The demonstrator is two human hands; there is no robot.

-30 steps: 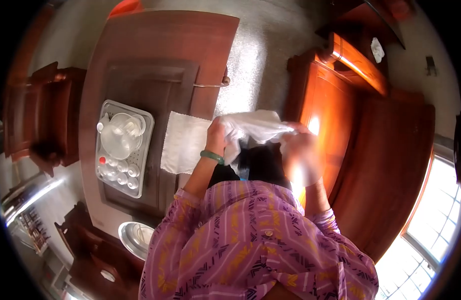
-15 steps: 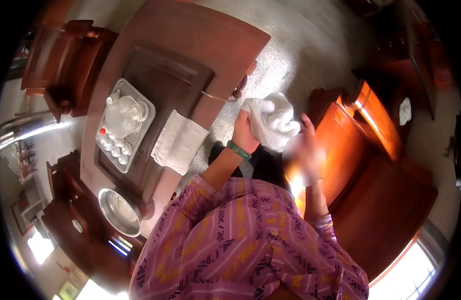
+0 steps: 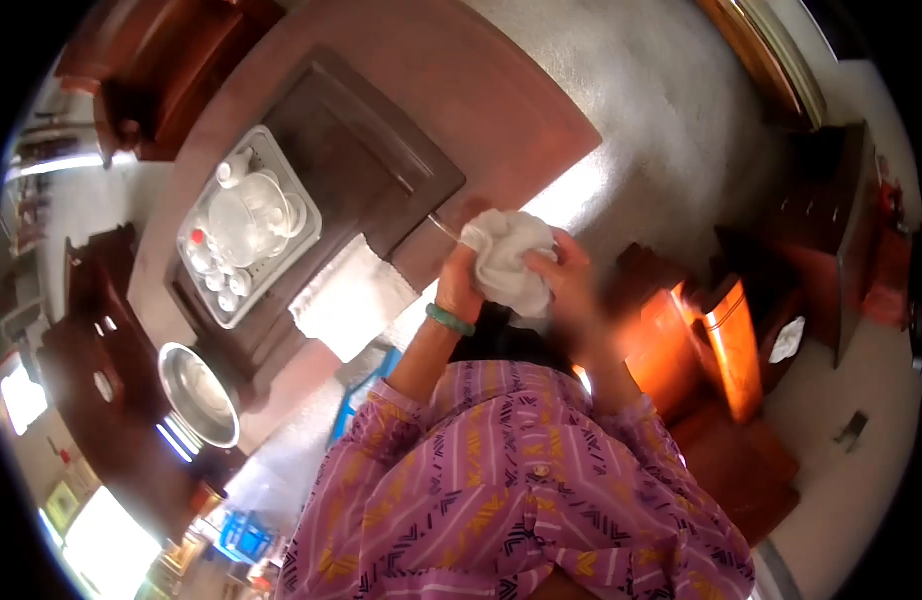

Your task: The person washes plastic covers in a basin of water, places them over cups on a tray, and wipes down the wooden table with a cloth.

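A bunched white cloth (image 3: 509,262) is held up in front of my body, between both hands. My left hand (image 3: 461,284), with a green bangle at the wrist, is closed on the cloth's left side. On its right side, the fingers of my right hand (image 3: 566,275) press into the folds; that hand is partly blurred. A second white cloth (image 3: 351,298) lies flat over the near edge of the brown table (image 3: 521,100), just left of my left hand. Whether anything is wrapped inside the bunched cloth cannot be seen.
On the table stands a metal tray (image 3: 309,190) with a clear round vessel (image 3: 243,218), several small white cups (image 3: 228,290) and a red item (image 3: 197,237). A metal basin (image 3: 186,385) sits at the table's near left corner. Wooden chairs (image 3: 731,350) stand to the right.
My right hand has come in from the right and now grips the cloth together with my left. The cloth looks more compact and sits slightly lower and further left. The camera view has turned.
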